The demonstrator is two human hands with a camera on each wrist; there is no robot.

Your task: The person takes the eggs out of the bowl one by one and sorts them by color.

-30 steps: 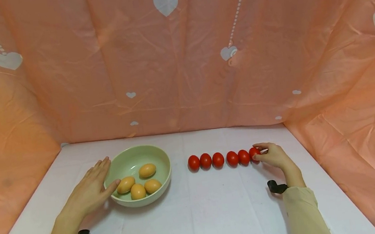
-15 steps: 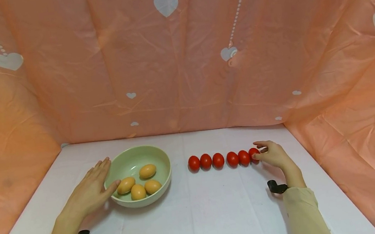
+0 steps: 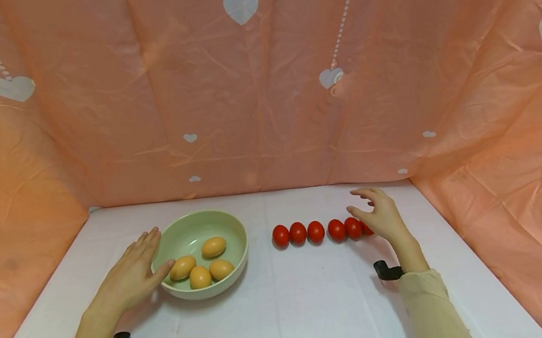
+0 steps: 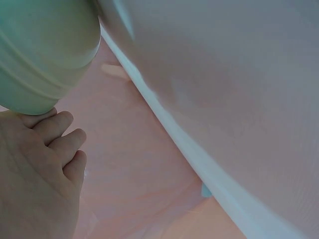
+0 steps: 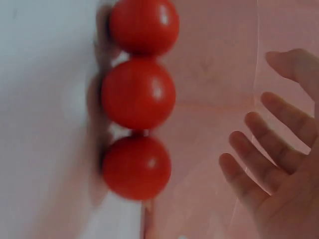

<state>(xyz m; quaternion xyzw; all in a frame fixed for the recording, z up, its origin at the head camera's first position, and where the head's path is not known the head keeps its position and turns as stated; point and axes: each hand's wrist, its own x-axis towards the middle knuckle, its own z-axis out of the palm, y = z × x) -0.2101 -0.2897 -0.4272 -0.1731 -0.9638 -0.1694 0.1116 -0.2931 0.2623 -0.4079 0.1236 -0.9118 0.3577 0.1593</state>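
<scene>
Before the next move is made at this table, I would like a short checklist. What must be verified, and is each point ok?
1. Right grip free: ok, fingers spread, holding nothing.
2. Left grip at the bowl: ok, fingers against its side.
3. Firmness of that contact: cannot tell.
4. Bowl upright: ok, with four yellow egg-shaped pieces inside.
5. Six red tomatoes evenly spaced: not ok, a wider gap follows the third from the left.
6. Rightmost tomato fully visible in the head view: not ok, the right grip partly covers it.
</scene>
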